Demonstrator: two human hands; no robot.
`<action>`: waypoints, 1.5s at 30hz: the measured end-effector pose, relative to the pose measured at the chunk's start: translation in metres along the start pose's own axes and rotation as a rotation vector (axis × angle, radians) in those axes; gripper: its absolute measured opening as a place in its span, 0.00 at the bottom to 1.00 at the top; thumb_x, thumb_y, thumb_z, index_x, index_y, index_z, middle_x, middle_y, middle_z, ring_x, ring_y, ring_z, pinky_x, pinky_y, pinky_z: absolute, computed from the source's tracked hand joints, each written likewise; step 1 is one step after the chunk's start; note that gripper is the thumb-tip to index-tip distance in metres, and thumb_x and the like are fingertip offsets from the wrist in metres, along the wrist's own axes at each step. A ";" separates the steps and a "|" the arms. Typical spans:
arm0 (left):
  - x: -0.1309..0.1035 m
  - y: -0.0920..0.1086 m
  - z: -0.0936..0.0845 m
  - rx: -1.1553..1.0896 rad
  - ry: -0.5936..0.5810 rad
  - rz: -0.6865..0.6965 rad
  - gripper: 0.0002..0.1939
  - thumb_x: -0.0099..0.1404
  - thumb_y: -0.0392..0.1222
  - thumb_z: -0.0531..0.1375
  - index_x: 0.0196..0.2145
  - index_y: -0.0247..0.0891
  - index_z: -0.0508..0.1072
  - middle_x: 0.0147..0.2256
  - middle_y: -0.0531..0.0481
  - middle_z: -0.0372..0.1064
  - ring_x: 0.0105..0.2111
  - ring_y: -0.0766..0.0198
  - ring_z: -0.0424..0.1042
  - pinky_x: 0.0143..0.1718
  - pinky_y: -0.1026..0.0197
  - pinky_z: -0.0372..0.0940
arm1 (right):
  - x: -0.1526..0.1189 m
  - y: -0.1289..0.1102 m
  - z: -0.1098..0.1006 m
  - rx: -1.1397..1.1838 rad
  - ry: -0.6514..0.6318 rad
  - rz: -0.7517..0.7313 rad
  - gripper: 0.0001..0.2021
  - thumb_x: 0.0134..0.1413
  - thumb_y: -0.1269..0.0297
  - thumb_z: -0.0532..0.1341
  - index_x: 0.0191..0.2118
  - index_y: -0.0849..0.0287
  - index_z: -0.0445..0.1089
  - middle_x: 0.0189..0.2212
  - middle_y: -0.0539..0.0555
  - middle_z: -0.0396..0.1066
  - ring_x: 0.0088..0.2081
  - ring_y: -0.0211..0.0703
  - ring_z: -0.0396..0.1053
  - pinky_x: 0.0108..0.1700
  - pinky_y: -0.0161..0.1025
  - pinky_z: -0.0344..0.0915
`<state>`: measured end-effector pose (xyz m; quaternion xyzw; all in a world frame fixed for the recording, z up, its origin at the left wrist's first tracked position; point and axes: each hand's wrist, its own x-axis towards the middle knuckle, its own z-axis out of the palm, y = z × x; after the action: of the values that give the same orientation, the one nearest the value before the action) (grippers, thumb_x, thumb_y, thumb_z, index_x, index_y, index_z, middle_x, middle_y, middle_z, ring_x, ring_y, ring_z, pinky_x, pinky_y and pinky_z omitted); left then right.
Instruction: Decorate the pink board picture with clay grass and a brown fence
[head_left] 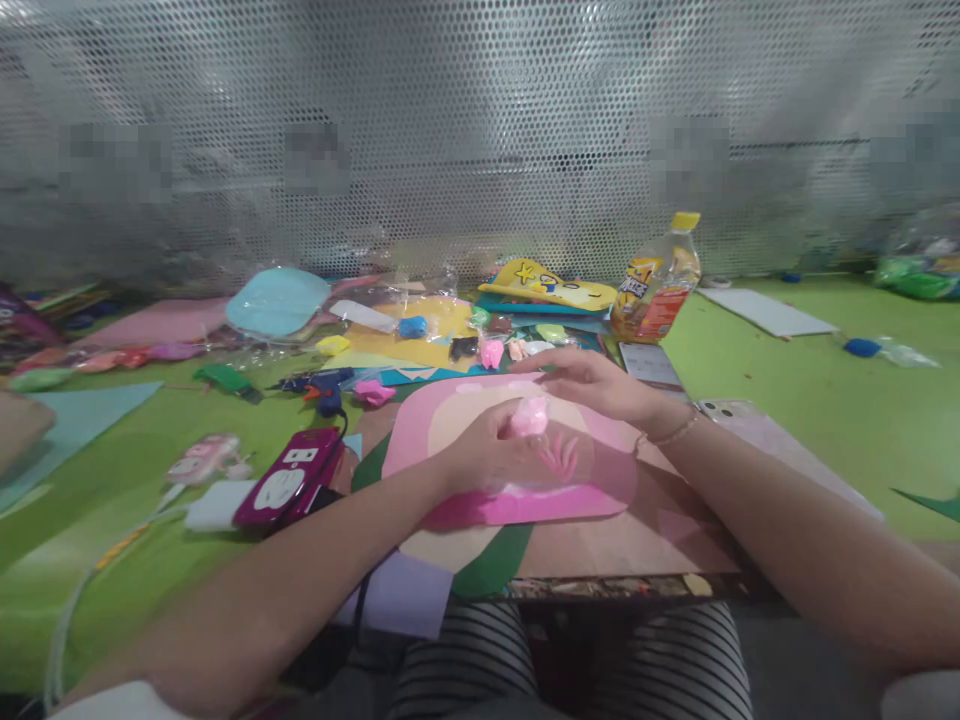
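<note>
Nearest the camera, striped legs [465, 655] are showing below the table edge, and a lavender sheet [409, 597] is jutting out over it. Just beyond, a rounded pink cutout [409, 425] is lying flat on brown paper [637, 545], its long axis running left to right and its darker pink band facing the person. Green paper pieces [487, 565] are poking out from under it at the near side and the left.

Over the middle of the cutout, the left hand [487, 452] is closing its fingers on a pink lump in clear plastic [531, 415]. The lump is looking roundish, so which way its long axis is pointing cannot be told. Thin pink strands [559, 457] are fanning out beside it, toward the near right. The right hand [600, 385] is reaching over the cutout's far right part, its fingers loosely extended, pointing left and slightly apart, with nothing visible in its grasp.

To the left, a purple device [292, 478] is lying at a slant beside a white adapter [217, 506]; to the right, a pale phone [787, 450] is lying flat near the right forearm. Farther off, a blue glue gun [328, 388] is resting left of the cutout, while a yellow-capped bottle [656, 285] is standing before the perforated metal screen [480, 130].
</note>
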<state>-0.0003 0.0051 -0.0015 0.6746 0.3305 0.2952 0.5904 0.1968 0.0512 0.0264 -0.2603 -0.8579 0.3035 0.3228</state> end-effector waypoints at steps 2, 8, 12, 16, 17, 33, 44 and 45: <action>0.001 0.000 -0.001 -0.129 -0.004 -0.009 0.27 0.47 0.62 0.63 0.31 0.38 0.60 0.20 0.60 0.52 0.17 0.75 0.48 0.19 0.67 0.44 | -0.001 -0.009 0.001 0.255 -0.070 -0.029 0.12 0.58 0.64 0.57 0.47 0.59 0.69 0.45 0.56 0.70 0.47 0.42 0.68 0.49 0.43 0.66; 0.000 0.002 -0.005 -0.353 -0.056 -0.017 0.21 0.50 0.56 0.63 0.28 0.38 0.60 0.18 0.60 0.50 0.16 0.74 0.47 0.18 0.66 0.41 | 0.001 -0.017 0.014 0.340 0.094 0.001 0.09 0.54 0.66 0.61 0.42 0.60 0.71 0.38 0.54 0.69 0.39 0.37 0.68 0.42 0.38 0.66; 0.001 0.003 -0.007 -0.429 -0.077 -0.028 0.18 0.52 0.53 0.62 0.30 0.37 0.63 0.18 0.59 0.52 0.17 0.74 0.49 0.18 0.67 0.41 | 0.002 -0.023 0.018 0.274 0.177 -0.031 0.06 0.54 0.67 0.61 0.38 0.60 0.70 0.36 0.53 0.67 0.37 0.37 0.67 0.38 0.36 0.65; 0.001 0.002 -0.007 -0.471 -0.090 -0.050 0.18 0.54 0.53 0.62 0.30 0.36 0.63 0.18 0.58 0.53 0.16 0.75 0.49 0.16 0.68 0.38 | 0.001 -0.023 0.016 0.234 0.142 -0.073 0.03 0.55 0.67 0.60 0.35 0.61 0.70 0.35 0.53 0.65 0.37 0.38 0.66 0.38 0.37 0.64; 0.001 0.002 -0.007 -0.479 -0.091 -0.054 0.17 0.54 0.52 0.62 0.29 0.36 0.63 0.18 0.58 0.53 0.16 0.75 0.49 0.16 0.68 0.38 | 0.001 -0.021 0.015 0.219 0.132 -0.088 0.03 0.56 0.67 0.60 0.35 0.60 0.70 0.35 0.54 0.65 0.37 0.38 0.65 0.39 0.38 0.64; 0.000 0.003 -0.003 -0.550 -0.123 -0.149 0.17 0.56 0.53 0.60 0.26 0.36 0.63 0.16 0.55 0.61 0.10 0.74 0.53 0.10 0.71 0.43 | 0.002 -0.013 0.020 0.183 -0.281 -0.038 0.11 0.60 0.59 0.56 0.38 0.59 0.73 0.38 0.53 0.62 0.42 0.38 0.63 0.49 0.42 0.61; 0.002 0.006 -0.012 -0.557 -0.084 -0.080 0.15 0.55 0.51 0.56 0.30 0.33 0.68 0.23 0.52 0.63 0.13 0.76 0.51 0.13 0.69 0.47 | 0.004 -0.010 0.018 0.458 0.079 0.152 0.15 0.47 0.59 0.67 0.41 0.59 0.71 0.36 0.53 0.71 0.36 0.38 0.69 0.40 0.38 0.67; 0.001 0.006 -0.011 -0.532 -0.076 -0.083 0.16 0.55 0.51 0.55 0.30 0.33 0.69 0.24 0.51 0.64 0.13 0.75 0.52 0.13 0.68 0.48 | 0.005 -0.012 0.020 0.453 0.055 0.160 0.14 0.49 0.58 0.66 0.39 0.60 0.71 0.32 0.52 0.70 0.33 0.36 0.68 0.37 0.37 0.66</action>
<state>-0.0079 0.0125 0.0062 0.4923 0.2462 0.3215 0.7705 0.1766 0.0390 0.0241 -0.2568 -0.7354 0.5054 0.3712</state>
